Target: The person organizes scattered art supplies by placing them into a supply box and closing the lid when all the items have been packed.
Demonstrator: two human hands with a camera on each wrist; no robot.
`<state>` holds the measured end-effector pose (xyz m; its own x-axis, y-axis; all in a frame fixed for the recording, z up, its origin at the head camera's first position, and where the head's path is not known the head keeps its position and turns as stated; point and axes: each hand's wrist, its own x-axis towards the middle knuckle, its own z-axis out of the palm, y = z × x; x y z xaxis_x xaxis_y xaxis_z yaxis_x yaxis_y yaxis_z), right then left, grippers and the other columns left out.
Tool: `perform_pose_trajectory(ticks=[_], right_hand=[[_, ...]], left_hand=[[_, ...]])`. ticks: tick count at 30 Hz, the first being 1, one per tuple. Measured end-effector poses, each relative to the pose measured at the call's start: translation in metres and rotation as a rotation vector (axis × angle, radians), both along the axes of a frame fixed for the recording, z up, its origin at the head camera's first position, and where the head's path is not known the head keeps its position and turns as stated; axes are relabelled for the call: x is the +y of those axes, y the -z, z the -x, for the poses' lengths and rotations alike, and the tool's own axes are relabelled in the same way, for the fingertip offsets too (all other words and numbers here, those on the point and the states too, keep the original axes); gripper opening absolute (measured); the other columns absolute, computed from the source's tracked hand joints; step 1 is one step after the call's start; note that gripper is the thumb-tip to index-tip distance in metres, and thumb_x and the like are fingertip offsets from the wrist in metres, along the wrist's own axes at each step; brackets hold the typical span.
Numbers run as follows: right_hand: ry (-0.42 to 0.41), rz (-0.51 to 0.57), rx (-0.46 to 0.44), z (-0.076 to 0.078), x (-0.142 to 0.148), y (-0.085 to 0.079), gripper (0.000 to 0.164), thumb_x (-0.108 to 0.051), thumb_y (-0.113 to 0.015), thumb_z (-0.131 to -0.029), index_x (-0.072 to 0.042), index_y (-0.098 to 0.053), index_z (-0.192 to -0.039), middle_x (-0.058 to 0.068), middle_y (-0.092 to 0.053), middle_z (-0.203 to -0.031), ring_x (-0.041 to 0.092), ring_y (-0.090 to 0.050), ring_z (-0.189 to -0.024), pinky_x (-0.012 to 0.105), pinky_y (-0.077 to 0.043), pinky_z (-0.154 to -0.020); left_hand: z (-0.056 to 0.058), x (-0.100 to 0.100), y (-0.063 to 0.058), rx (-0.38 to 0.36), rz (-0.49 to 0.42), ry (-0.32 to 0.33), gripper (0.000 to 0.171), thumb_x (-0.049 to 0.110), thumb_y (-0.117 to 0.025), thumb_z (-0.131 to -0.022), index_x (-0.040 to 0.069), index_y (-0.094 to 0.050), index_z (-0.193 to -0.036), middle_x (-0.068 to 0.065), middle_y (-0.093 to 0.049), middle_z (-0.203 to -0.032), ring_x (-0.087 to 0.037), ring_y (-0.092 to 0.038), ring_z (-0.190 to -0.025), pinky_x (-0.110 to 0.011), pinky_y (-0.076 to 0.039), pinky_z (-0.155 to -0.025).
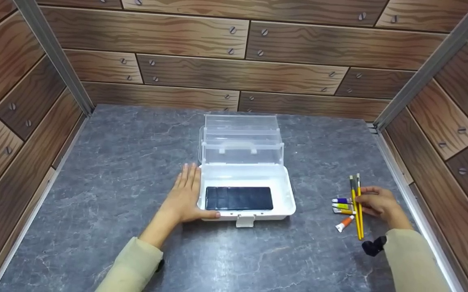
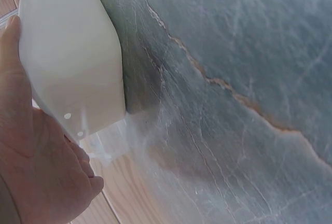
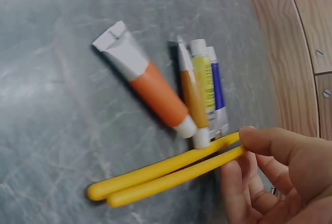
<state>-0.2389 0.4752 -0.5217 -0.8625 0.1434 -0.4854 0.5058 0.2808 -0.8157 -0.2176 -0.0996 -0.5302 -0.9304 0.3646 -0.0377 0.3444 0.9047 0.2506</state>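
In the head view, a white, smooth plastic box with rounded corners (image 1: 291, 202) sits mid-bench (image 1: 136, 162), its clear ribbed lid (image 1: 242, 136) raised; a flat, glossy black rectangle (image 1: 239, 198) lies inside. The left hand (image 1: 185, 200) rests along the box's left wall, fingers straight, thumb on the front rim. Near the grey marbled bench's right edge, the right hand (image 1: 380, 202) pinches two slim yellow-handled paintbrushes (image 1: 360, 215), with open bench between them and the box. In the left wrist view, the left hand touches the box's plain outer wall. In the right wrist view, the brushes' rounded handles lie beside an orange-and-silver crimped tube (image 3: 158, 94), an ochre tube (image 3: 194, 97), a yellow tube (image 3: 205, 81) and a blue-violet tube (image 3: 218, 86), all white-capped; the yellow one's printing is too blurred to read.
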Motion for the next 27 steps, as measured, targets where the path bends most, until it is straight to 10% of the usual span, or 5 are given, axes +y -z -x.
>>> perform_pose_trajectory(ticks=[27], right_hand=[[-0.311, 0.059, 0.130, 0.056, -0.111, -0.096, 0.051, -0.004, -0.071, -0.089, -0.008, -0.047, -0.134, -0.003, -0.065, -0.100, 0.009, -0.065, -0.087, 0.027, -0.060, -0.076]], left_hand=[[0.001, 0.001, -0.002, 0.010, 0.028, 0.012, 0.150, 0.101, -0.044, -0.059, -0.004, -0.001, -0.157, -0.023, 0.008, -0.164, -0.037, 0.007, -0.153, -0.046, -0.007, -0.125]])
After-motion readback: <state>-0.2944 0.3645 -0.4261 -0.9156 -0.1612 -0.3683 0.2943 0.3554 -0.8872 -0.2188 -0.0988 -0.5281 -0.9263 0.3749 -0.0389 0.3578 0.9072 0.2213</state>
